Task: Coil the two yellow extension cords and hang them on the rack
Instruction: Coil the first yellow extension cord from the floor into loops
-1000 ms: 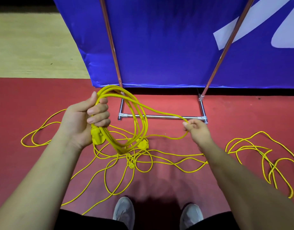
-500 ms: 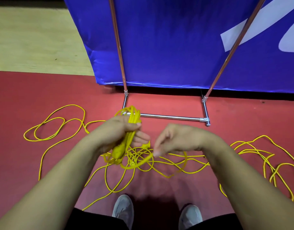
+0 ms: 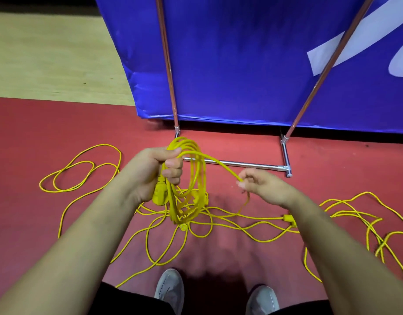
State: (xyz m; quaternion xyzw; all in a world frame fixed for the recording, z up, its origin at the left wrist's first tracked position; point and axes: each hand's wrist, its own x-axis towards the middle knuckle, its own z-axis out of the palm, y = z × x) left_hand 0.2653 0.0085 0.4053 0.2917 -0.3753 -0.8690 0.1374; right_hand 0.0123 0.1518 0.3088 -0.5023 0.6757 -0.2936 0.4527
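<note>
Left hand (image 3: 148,172) clamped the coil (image 3: 198,178); right hand (image 3: 266,187) pinched the cord (image 3: 221,165) beside it. Equal loops would hang neatly.

Open air lies between my left grip (image 3: 150,171) and right grip (image 3: 262,185), crossed only by the cord strand (image 3: 232,173) stretched from the coil (image 3: 197,178) that hangs below the left. Ahead, the rack's low crossbar (image 3: 252,165), its left pole (image 3: 167,64) and its right pole (image 3: 327,67) frame a gap, closed off behind by the blue banner (image 3: 241,64). Loose cord loops (image 3: 209,210) litter the red floor (image 3: 59,123) under both my arms and out to the right, with a plug (image 3: 288,218) just beside my right forearm.
</note>
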